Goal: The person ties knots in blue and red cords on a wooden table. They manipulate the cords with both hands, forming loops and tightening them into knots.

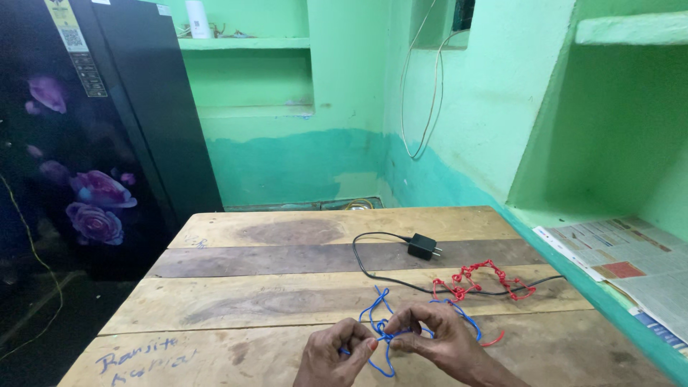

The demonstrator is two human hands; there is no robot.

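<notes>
Both hands low at near table edge. Left hand [335, 352] and right hand [437, 338] each pinch the blue wire [381, 322] closed between fingertips; its tangle sits between them, loops spilling above and below. One red knotted wire [481, 280] lies beyond the right hand. One black charger [422, 246] with cable on the wooden table [272, 294].

My left hand [335, 352] sits low in the frame, just left of centre, fingers curled inward with thumb and forefinger pinched together. My right hand [437, 337] lies close beside it at lower centre, knuckles up, its fingertips pinched and nearly meeting the left's.
</notes>
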